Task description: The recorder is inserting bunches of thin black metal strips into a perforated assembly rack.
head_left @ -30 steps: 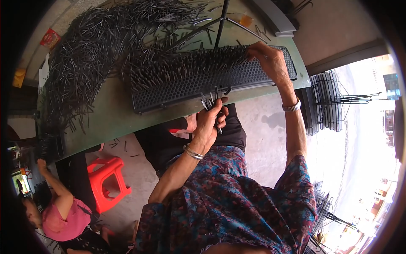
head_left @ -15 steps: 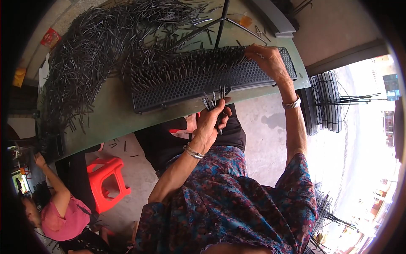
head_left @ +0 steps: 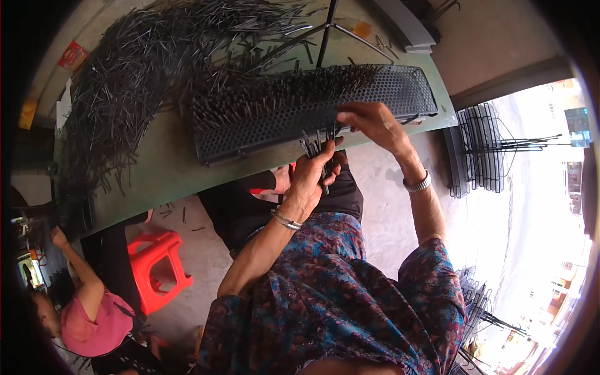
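Observation:
My left hand (head_left: 314, 167) is closed round a small bunch of thin dark rods (head_left: 317, 149), their ends sticking up past the thumb. Just above and right of the bunch is my right hand (head_left: 377, 127), its thumb and fingers drawn together near the rod tips; what is between them is too small to make out. Beyond both hands lies a long dark perforated tray (head_left: 250, 140). Many short rods (head_left: 269, 97) stand upright in its holes, mostly in the back and middle rows. Bare holes show along its front and at its right end.
A large heap of loose rods (head_left: 125, 75) covers the left and back of the green table (head_left: 156, 178). A thin metal stand (head_left: 326, 37) rises behind the tray. At the lower left are a red stool (head_left: 156, 269) and another person (head_left: 97, 312). Wire racks (head_left: 484, 149) stand at right.
My right hand has come from the tray's right end, leftward and toward me, to the bunch in my left hand. My left hand has hardly moved.

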Tool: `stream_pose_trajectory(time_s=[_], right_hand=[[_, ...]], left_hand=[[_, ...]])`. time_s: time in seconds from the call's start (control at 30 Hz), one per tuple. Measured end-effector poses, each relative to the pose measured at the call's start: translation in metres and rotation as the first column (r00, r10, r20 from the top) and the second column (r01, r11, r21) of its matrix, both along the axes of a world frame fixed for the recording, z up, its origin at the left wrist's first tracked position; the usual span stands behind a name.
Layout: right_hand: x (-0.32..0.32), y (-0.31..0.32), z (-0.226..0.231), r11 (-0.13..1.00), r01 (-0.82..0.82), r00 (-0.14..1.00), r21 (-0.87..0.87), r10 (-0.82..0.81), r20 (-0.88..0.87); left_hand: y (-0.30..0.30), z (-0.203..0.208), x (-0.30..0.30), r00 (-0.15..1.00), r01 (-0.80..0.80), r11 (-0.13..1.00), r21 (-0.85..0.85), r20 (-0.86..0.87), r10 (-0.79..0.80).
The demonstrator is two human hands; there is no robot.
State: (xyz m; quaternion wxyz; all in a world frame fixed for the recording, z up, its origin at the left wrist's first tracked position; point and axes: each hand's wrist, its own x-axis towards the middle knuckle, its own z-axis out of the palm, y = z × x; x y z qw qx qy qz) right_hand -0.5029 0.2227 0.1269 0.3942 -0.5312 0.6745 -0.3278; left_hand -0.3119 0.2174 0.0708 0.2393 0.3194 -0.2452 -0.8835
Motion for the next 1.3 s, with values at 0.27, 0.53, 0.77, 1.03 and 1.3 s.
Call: stream_pose_trajectory(time_s=[0.27,0.53,0.77,1.03,1.3], right_hand=[[0.005,0.007,-0.012,0.994,-0.102,0.982,0.030,0.095,0.164],[-0.004,0.006,-0.012,0.992,-0.118,0.963,0.053,0.102,0.249],[-0.005,0.006,-0.008,0.987,-0.134,0.945,0.091,0.099,0.313],[-0.015,0.003,0.016,0.984,0.075,0.997,-0.164,-0.071,0.031],[-0.030,-0.016,0.014,0.842,0.173,0.931,-0.511,-0.310,-0.195]], left_hand=[[0.004,0.002,-0.003,0.998,0.055,0.998,-0.037,0.004,-0.055],[-0.001,0.009,0.000,0.991,0.132,0.991,-0.001,-0.002,-0.132],[-0.002,0.005,0.002,0.977,0.198,0.971,-0.135,0.102,-0.185],[-0.013,-0.005,0.002,0.997,0.067,0.998,-0.010,0.040,-0.067],[-0.010,-0.024,-0.005,1.000,0.017,0.996,0.090,-0.007,-0.017]])
